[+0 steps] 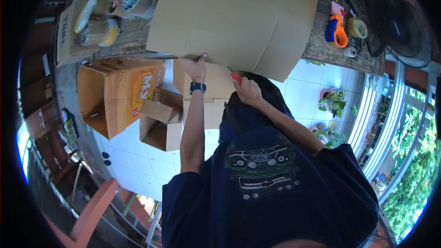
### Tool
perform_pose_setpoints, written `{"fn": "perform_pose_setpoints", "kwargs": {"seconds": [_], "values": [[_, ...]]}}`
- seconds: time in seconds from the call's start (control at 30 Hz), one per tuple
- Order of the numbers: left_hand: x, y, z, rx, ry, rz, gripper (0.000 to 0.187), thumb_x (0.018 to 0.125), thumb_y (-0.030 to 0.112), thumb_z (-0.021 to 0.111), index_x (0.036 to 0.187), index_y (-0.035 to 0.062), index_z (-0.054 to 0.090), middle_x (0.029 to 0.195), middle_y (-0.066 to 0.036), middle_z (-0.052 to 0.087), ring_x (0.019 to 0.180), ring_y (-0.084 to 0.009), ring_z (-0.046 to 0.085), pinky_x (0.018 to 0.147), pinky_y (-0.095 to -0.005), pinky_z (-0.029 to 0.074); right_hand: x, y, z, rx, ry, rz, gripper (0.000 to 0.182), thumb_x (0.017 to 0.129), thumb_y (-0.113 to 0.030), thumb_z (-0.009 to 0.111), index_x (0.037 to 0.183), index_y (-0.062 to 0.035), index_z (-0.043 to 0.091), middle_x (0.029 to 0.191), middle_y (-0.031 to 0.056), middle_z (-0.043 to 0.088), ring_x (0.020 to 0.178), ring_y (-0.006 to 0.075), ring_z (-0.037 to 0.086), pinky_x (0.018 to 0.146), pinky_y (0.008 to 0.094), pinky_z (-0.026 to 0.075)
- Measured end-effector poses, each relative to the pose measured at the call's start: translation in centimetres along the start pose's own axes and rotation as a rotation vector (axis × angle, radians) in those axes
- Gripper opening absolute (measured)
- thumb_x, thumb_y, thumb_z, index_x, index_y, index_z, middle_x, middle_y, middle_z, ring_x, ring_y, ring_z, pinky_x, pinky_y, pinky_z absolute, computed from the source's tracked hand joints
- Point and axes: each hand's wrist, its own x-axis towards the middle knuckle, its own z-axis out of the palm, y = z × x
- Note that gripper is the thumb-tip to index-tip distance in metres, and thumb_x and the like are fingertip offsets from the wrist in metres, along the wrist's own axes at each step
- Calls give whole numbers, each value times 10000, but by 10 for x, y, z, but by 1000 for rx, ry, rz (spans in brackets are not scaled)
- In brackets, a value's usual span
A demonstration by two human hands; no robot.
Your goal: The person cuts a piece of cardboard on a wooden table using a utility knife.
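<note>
Flattened brown cardboard sheet (234,18): lies on the wooden table (342,53), near edge overhanging | your left hand (196,69) pinches that edge | your right hand (248,91) grips a red cutter (235,77) | judged early: creases visible, box unformed.

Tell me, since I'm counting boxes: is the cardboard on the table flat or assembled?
Flat: the cardboard lies spread on the table, creases showing.
</note>
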Motion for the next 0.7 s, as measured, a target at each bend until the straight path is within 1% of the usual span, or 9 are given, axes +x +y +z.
{"fn": "perform_pose_setpoints", "kwargs": {"seconds": [0.03,0.1,0.2,0.23,0.33,0.43,0.53,0.63,0.7], "values": [[0,0,0,-63,-14,-34,748,645,2,878,1174,-52,353,1181,-238,512,1113,-347,538,1011,-426,407,-3,-1,-5,10,-31,42,470,969,-403,537,786,30,542,658,264,598,655,455,628,580,534,514],[-1,-1,7,16,45,17,756,648,-5,873,1188,-56,347,1179,-232,516,1121,-341,534,1007,-420,409,-5,-2,-10,33,-95,121,473,968,-403,538,783,32,546,655,262,598,655,459,627,591,539,517],[-9,8,6,161,75,-5,788,653,-24,860,1226,-63,320,1207,-229,498,1136,-328,524,1016,-412,408,8,-8,7,63,40,72,479,963,-406,548,783,37,545,676,276,608,680,471,635,616,540,528],[-11,16,7,208,76,-24,802,656,-32,855,1242,-66,309,1221,-228,488,1142,-323,520,1022,-409,407,11,-7,6,79,0,115,476,961,-402,553,780,38,544,680,280,608,683,472,636,620,540,529],[-2,6,5,-70,-47,-269,820,652,-29,854,1260,-68,306,1244,-226,478,1154,-323,509,1034,-412,397,10,-3,-6,93,-89,202,468,957,-393,562,782,41,545,691,291,608,690,476,638,629,544,530],[-4,-11,10,-31,42,-73,825,638,-36,858,1258,-63,314,1258,-229,469,1165,-334,502,1045,-420,382,3,4,-11,75,-92,210,467,956,-393,563,804,48,555,701,301,611,698,478,641,636,552,528],[-8,-15,13,172,117,7,870,621,-61,855,1286,-66,294,1274,-232,468,1180,-339,496,1063,-411,374,11,1,1,104,-59,226,473,952,-400,569,828,56,562,717,308,616,715,480,648,647,554,530],[7,-25,13,71,34,-120,933,607,-84,848,1326,-73,253,1328,-242,427,1196,-342,487,1094,-408,352,6,2,-7,109,-66,249,478,949,-400,575,834,64,561,717,310,617,724,483,651,646,551,534],[4,-27,16,168,114,32,839,638,-19,864,1243,-61,284,1251,-240,497,1127,-325,542,1023,-401,431,-7,8,-20,86,-92,287,475,947,-395,579,829,64,558,705,307,613,726,485,650,641,547,536]]}}
